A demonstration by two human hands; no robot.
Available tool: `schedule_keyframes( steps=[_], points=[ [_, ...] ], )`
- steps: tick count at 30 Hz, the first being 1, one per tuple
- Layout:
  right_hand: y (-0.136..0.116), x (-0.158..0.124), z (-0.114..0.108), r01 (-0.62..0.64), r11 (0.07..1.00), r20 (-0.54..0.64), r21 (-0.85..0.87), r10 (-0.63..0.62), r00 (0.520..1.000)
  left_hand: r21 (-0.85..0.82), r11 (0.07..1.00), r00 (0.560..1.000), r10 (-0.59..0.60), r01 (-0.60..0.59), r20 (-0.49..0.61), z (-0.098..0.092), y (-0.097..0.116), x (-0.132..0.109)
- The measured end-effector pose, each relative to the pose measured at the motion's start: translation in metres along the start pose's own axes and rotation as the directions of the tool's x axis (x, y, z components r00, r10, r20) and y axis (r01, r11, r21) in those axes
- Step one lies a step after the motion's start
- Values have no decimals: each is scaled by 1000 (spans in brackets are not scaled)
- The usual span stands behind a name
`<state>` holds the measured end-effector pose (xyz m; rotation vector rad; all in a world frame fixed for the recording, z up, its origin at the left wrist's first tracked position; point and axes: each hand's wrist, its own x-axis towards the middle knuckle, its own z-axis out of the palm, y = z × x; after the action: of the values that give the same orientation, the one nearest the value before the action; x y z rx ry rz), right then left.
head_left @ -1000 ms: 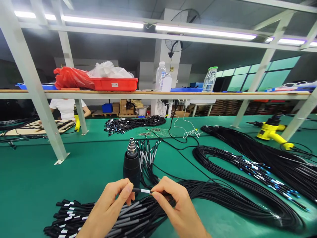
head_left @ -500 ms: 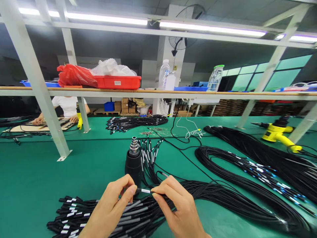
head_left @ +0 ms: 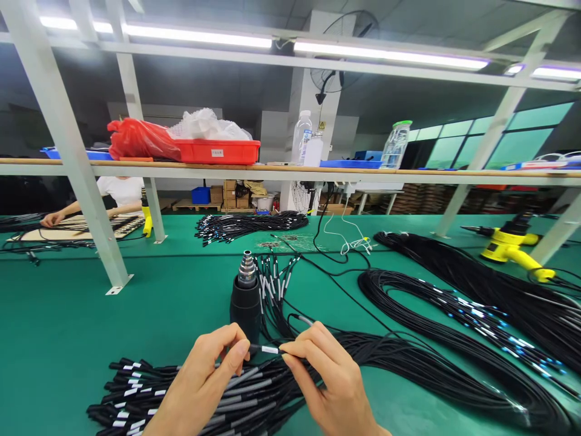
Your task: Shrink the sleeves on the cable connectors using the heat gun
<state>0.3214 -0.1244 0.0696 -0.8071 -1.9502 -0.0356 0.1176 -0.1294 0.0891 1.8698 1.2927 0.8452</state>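
Note:
My left hand (head_left: 202, 381) and my right hand (head_left: 329, 378) pinch one thin black cable end (head_left: 267, 350) between them; a short white sleeve sits on it between my fingertips. Both hands hover over a bundle of black cables with white-tagged ends (head_left: 181, 396) lying on the green table (head_left: 63, 339). Just behind my fingers stands a black heat gun (head_left: 246, 300), nozzle up, with more cable ends (head_left: 272, 284) fanned out beside it.
Large coils of black cable (head_left: 454, 327) fill the right side. A yellow tool (head_left: 511, 245) lies far right. Another cable bundle (head_left: 245, 225) lies further back. White frame posts (head_left: 77, 163) carry a shelf with a red tray (head_left: 213, 151) and bottles (head_left: 302, 139). Another person (head_left: 118, 194) works at far left.
My hands keep the same pinch on the cable end with barely any shift. The view has drifted slightly. The person at far left has stretched an arm out over their board.

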Motion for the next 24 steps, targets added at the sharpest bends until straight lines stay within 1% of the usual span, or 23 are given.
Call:
schedule_keyframes(
  steps=[5,12,18,23,24],
  points=[
    [-1,0,-1,-51,998,34,24,50,998,3,1000,1000,20,-20,6,0,-3,0],
    [-1,1,-1,-69,997,44,31,67,997,-7,1000,1000,16,-16,4,1,-5,2],
    [1,-1,-1,-105,994,83,38,102,991,0,1000,1000,17,-17,-24,2,-9,1],
    [5,2,-5,-109,988,179,111,88,980,-51,998,997,32,-36,-70,-2,-11,1],
    [6,3,-7,-110,987,183,117,87,979,-65,997,997,38,-43,-69,-4,-11,0]
  ],
)
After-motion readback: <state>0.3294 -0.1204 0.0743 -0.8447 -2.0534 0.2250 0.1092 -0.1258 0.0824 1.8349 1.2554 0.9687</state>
